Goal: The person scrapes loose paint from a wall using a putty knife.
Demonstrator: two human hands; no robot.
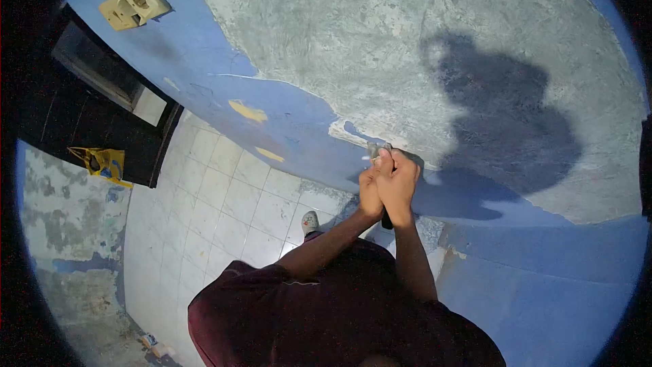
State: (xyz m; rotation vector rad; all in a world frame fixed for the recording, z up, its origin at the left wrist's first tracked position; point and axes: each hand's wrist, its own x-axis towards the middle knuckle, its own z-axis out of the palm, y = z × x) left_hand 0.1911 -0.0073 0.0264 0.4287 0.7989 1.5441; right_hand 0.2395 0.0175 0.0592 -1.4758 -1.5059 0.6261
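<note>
Both of my hands are closed together around a scraper (374,150), in front of the wall (380,27). Its metal blade sticks out past my fingers and meets the wall at the ragged edge between blue paint and bare grey plaster. The dark end of its handle shows below my wrists. My left hand (369,189) is wrapped in from the left side, and my right hand (399,180) overlaps it from the right. Most of the handle is hidden by my fingers. Blue paint (292,105) still covers the wall left of and below the blade.
A cream socket box (136,1) sticks out from the wall at upper left. A yellow bag (105,163) hangs by the dark door (61,115). White floor tiles (210,197) lie below, with my shoe (310,221) on them. My shadow (506,109) falls on the plaster.
</note>
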